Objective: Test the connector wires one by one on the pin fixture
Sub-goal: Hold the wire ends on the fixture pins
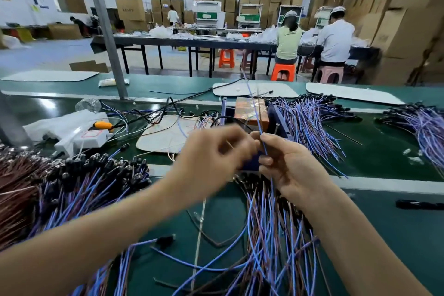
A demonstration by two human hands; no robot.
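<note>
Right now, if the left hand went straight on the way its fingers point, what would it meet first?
Probably the blue wire pinched in the right hand; the left hand is blurred, so depth is unsure.

Right hand [286, 163] pinches a blue wire [254, 108] beside the blurred left hand [211, 151].

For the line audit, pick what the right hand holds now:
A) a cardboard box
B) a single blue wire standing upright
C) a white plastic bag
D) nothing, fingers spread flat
B: the right hand pinches a single blue wire at its fingertips, and the wire rises upright above the hand.
</note>
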